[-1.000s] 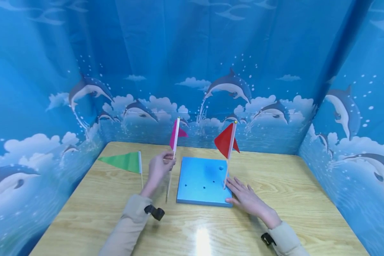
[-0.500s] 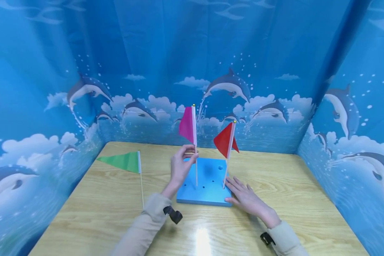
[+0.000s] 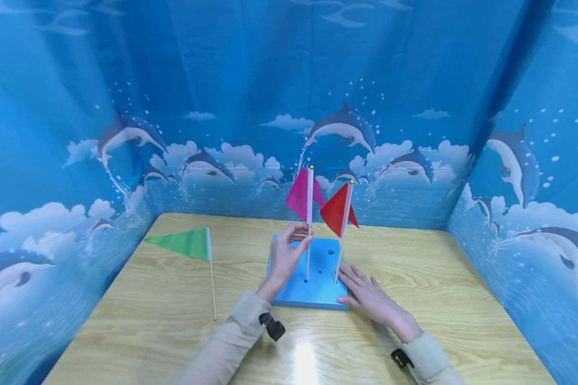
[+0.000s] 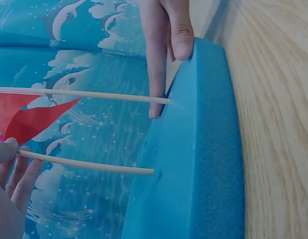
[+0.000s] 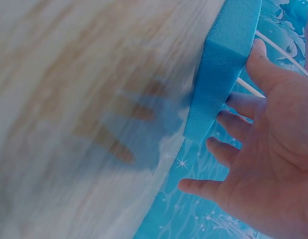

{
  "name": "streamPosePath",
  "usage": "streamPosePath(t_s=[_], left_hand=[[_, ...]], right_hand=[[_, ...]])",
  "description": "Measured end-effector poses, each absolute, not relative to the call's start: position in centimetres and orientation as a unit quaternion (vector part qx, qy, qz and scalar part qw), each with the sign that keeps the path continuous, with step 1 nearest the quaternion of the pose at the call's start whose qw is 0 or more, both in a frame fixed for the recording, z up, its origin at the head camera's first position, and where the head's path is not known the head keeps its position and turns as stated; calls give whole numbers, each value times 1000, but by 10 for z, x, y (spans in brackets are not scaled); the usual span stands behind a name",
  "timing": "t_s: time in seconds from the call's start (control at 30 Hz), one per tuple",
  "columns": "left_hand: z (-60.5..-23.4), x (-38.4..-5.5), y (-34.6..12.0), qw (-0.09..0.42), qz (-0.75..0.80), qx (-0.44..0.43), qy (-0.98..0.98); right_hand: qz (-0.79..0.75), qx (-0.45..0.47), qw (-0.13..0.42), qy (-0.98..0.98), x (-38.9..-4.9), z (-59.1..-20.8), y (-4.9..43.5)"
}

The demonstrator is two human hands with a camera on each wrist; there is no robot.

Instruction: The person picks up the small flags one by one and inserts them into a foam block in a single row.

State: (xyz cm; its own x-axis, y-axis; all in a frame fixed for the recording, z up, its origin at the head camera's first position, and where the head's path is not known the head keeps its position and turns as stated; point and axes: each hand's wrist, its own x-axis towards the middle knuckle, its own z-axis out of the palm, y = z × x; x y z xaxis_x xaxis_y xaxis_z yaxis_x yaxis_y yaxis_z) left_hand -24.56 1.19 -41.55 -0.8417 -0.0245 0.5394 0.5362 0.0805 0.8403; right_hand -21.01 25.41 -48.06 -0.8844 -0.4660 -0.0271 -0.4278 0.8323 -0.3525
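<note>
My left hand [image 3: 289,254] pinches the wooden stick of a magenta flag [image 3: 299,198] between thumb and fingers, holding it upright over the blue foam block [image 3: 289,294]. In the left wrist view the stick's lower end [image 4: 144,171] is close to a small hole in the block; whether it touches, I cannot tell. A red flag [image 3: 334,209] stands with its stick in the block's right side. My right hand [image 3: 371,297] rests against the block's right edge, fingers extended; in the right wrist view its thumb and fingertips lie along the foam.
A green flag [image 3: 185,243] on a thin stick lies on the wooden table [image 3: 139,310] at left. Further holes, one larger [image 3: 331,252], show in the block's top. A blue dolphin-print curtain [image 3: 250,107] encloses the table's back and sides.
My left hand has carried the magenta flag rightward from beside the block to over it, then lowered its stick toward a hole. The right hand and red flag have stayed in place.
</note>
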Motion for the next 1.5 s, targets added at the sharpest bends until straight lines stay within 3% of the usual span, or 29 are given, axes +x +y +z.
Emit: streamPosePath(t_s=[0.43,1.5], left_hand=[[-454,-265,9,187,-635,-156,-733],[-458,-262,-6,152,-621,-118,-760]], right_hand=[[-170,-236,54,955,-210,-479,254],[-171,-242,50,954,-208,-479,254]])
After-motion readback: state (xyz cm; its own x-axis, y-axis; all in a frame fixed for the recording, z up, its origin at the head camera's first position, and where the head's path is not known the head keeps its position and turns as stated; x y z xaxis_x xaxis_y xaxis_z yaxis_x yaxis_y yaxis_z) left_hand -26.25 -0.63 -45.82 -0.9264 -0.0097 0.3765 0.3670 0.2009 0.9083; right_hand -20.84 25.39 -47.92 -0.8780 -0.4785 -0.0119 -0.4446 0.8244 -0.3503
